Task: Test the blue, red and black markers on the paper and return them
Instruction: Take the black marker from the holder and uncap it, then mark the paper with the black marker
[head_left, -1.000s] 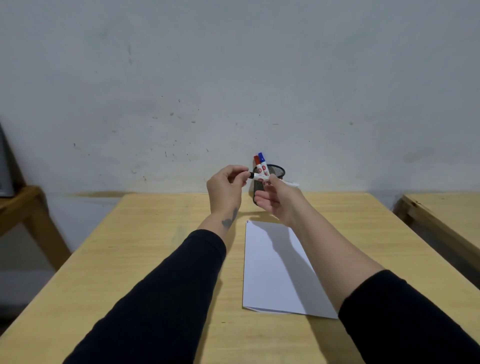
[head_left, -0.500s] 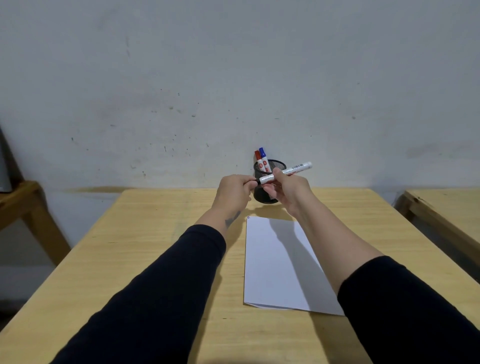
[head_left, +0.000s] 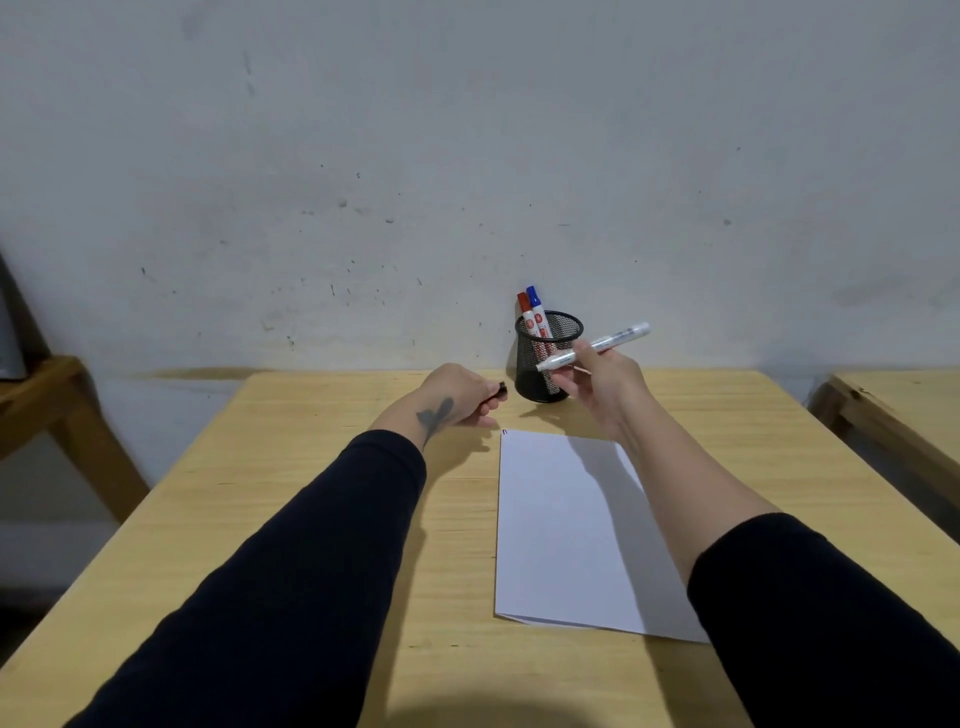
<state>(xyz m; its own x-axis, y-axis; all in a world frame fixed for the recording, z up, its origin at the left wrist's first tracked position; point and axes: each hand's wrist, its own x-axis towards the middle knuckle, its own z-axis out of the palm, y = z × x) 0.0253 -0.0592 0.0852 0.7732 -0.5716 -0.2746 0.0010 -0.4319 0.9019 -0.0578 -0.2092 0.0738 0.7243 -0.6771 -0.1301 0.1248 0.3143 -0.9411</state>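
My right hand (head_left: 602, 382) holds the uncapped black marker (head_left: 608, 341), a white barrel angled up to the right, in front of the black mesh pen cup (head_left: 550, 358). My left hand (head_left: 457, 400) is closed on the marker's black cap (head_left: 502, 389), low over the table, left of the cup. The red marker (head_left: 525, 312) and the blue marker (head_left: 535, 306) stand capped in the cup. A white sheet of paper (head_left: 561, 525) lies on the wooden table (head_left: 311, 467) under my right forearm, with a small red mark at its far left corner.
The cup stands at the table's far edge against a grey wall. Another wooden table edge (head_left: 893, 415) is at the right, and a wooden stand (head_left: 47, 405) at the left.
The hands have pulled apart: the cap came off the black marker. My left hand dropped to the left with the cap; my right hand kept the marker by the cup.
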